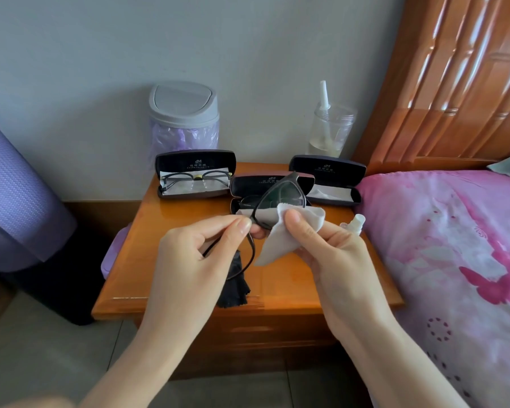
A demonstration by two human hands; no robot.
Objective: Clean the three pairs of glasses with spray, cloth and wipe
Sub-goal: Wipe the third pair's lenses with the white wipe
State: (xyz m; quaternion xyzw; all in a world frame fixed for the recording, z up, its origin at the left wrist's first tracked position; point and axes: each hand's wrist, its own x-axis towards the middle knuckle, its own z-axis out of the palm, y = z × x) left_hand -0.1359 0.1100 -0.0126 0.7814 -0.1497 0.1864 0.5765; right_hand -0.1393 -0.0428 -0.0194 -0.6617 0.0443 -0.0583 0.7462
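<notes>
My left hand (195, 254) pinches the corner of a dark-framed pair of glasses (277, 201) held above the nightstand, and a black cloth (234, 284) hangs from under that hand. My right hand (324, 248) pinches a white wipe (283, 234) against the lens. A second pair of glasses (196, 179) lies in the open left case (195, 163). Another pair lies partly hidden in the middle case (248, 184). The right case (330, 178) holds only a white cloth. A small spray bottle (354, 223) lies near the bed.
The wooden nightstand (189, 290) stands against the wall. A grey lidded bin (184, 113) and a clear jar (330, 128) stand at its back. A bed with a pink cover (454, 260) borders the right, and a purple rolled mat (15, 195) stands at the left.
</notes>
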